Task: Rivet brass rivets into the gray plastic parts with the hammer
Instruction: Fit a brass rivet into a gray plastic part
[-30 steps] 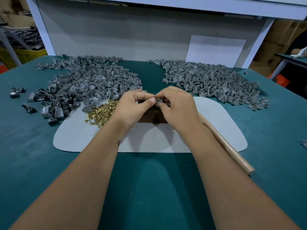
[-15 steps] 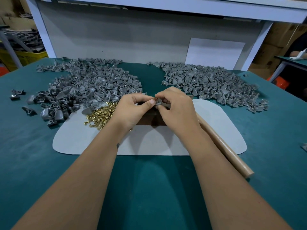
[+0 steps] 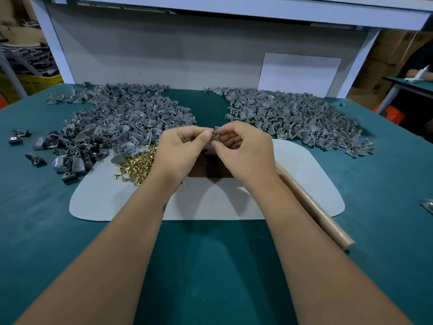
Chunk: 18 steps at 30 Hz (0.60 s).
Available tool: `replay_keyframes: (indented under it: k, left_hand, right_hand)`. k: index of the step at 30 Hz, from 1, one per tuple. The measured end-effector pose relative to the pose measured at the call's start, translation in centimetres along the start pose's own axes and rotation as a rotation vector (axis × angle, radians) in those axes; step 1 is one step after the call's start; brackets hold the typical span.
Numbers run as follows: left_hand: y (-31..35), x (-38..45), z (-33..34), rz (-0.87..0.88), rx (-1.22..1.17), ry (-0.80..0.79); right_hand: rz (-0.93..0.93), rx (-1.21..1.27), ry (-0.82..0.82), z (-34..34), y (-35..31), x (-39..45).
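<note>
Both hands pinch one gray plastic part (image 3: 216, 137) above the mat (image 3: 304, 174). The left hand (image 3: 181, 150) and right hand (image 3: 246, 148) seemingly seat a brass rivet (image 3: 215, 129). The hammer handle (image 3: 314, 207) lies rightward.

Matt gray plastic parts (image 3: 121, 123), shiny brass rivets (image 3: 137, 164) (smooth wooden handle (image 3: 314, 207)).

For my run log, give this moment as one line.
step: seating rivet | left hand: pinching gray part | right hand: pinching it too | hammer: on mat, untouched
</note>
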<state>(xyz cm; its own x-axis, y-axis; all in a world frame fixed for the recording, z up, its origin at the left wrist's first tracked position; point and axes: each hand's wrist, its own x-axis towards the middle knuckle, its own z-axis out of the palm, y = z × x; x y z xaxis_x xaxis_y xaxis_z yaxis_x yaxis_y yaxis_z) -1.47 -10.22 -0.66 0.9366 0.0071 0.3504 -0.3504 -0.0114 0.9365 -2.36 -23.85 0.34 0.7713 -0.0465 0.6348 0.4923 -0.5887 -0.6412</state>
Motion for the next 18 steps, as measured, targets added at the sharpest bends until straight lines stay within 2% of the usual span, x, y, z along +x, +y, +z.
replay_keyframes:
  k: [8,11,16,18]
  left_hand:
    - [0.4,-0.3,0.2,-0.011,-0.023,-0.032]
    - [0.5,-0.3,-0.1,0.023,0.072,0.016]
    - [0.9,-0.5,-0.2,0.107,0.173,-0.110]
    - [0.8,-0.5,0.0,0.137,0.232,-0.102]
  right_hand:
    - [0.171,0.013,0.035,-0.7,0.8,0.7]
    - [0.189,0.058,-0.046,-1.0,0.9,0.9]
    - [0.179,-0.008,-0.169,-1.4,1.0,0.9]
    - [0.168,-0.037,-0.189,-1.5,1.0,0.9]
